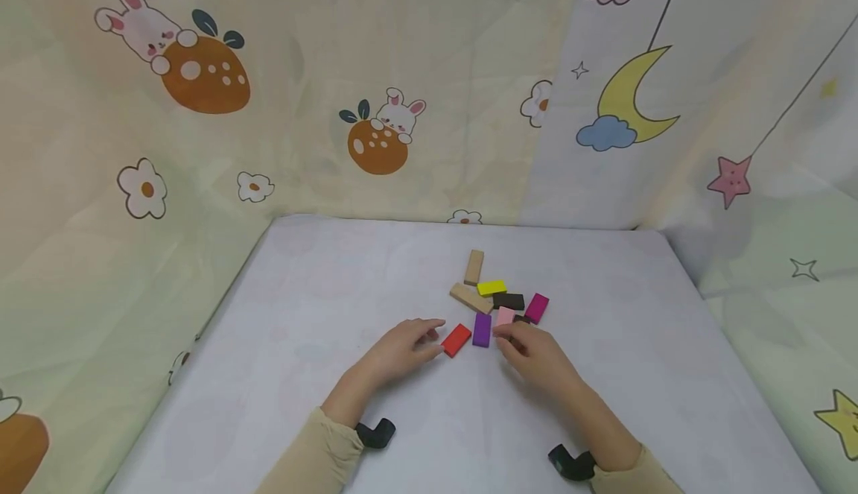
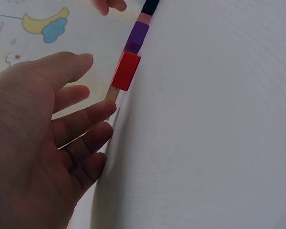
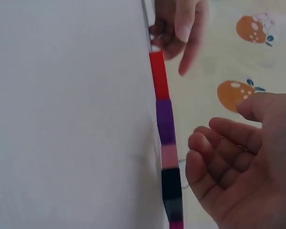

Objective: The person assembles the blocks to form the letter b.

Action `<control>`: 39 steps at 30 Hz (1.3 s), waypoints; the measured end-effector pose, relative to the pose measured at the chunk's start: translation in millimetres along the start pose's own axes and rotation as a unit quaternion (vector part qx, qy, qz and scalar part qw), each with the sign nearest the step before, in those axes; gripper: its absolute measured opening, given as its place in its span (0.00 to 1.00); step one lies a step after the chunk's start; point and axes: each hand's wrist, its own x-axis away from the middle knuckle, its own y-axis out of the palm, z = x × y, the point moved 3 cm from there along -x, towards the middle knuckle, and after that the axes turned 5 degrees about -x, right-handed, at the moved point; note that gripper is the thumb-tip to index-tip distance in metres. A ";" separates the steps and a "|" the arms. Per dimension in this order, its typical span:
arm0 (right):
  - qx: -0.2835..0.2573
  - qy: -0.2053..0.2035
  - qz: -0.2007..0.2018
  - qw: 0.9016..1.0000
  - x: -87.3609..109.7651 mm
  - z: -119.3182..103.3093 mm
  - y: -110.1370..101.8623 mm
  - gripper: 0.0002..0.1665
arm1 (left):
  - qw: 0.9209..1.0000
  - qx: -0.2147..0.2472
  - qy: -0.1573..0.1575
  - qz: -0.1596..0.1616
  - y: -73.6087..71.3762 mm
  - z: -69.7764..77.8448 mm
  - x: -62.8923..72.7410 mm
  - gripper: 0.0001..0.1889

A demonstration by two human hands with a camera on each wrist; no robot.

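Observation:
My left hand [image 1: 401,349] lies beside the red wooden block [image 1: 456,340], its fingers loosely bent around nothing; the left wrist view has the red block just beyond the fingertips. Near the pink block [image 1: 505,317] is my right hand [image 1: 536,356], fingers slightly curled with nothing between them, as the right wrist view confirms. A purple block [image 1: 481,330] lies between red and pink. Behind them sit a black block [image 1: 509,301], a magenta block [image 1: 537,308], a yellow block [image 1: 492,287] and two plain wooden blocks [image 1: 471,298]. Another black block [image 1: 521,319] is partly hidden behind my right hand.
The blocks lie in a loose cluster on a white-covered table [image 1: 302,278]. A printed cloth [image 1: 295,106] with cartoon pictures hangs behind the table and along its sides. A black device is strapped at each wrist.

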 end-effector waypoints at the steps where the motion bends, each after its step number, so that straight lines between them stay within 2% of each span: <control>1: -0.008 -0.003 -0.008 1.000 0.5 -1.7 3.6 0.15 | 1.000 -0.003 0.003 0.001 1.0 1.1 0.1 0.28; 9: -0.009 -0.034 -0.071 0.997 2.4 -0.6 27.7 0.16 | 1.000 -0.017 0.026 -0.002 4.9 5.8 -2.3 0.27; 12: 0.004 -0.046 -0.068 0.997 1.0 5.9 30.9 0.15 | 0.997 -0.059 0.051 0.003 5.0 4.2 -8.6 0.32; 15: -0.002 -0.053 -0.062 0.997 -0.9 11.4 31.5 0.14 | 0.991 -0.111 0.075 -0.001 5.4 2.5 -16.9 0.38; 19: -0.035 -0.054 -0.065 0.996 -2.6 15.1 30.6 0.12 | 0.986 -0.143 0.081 -0.027 5.9 1.7 -25.8 0.42; 22: -0.050 -0.046 -0.066 0.995 -2.7 16.6 29.9 0.12 | 0.984 -0.150 0.084 -0.038 5.4 2.6 -30.2 0.39; 27: -0.061 -0.036 -0.061 0.996 -2.3 17.5 30.3 0.10 | 0.984 -0.151 0.089 -0.032 5.0 3.9 -32.4 0.35; 31: -0.068 -0.037 -0.057 0.995 -1.8 16.9 29.9 0.10 | 0.987 -0.136 0.078 -0.019 5.9 2.8 -31.7 0.33; 36: -0.071 -0.034 -0.057 0.995 -2.3 17.2 30.3 0.10 | 0.991 -0.118 0.062 0.012 7.1 -0.8 -28.7 0.34; 39: -0.072 -0.031 -0.060 0.995 -2.5 18.3 30.0 0.10 | 0.991 -0.111 0.066 0.027 8.4 -3.6 -27.3 0.32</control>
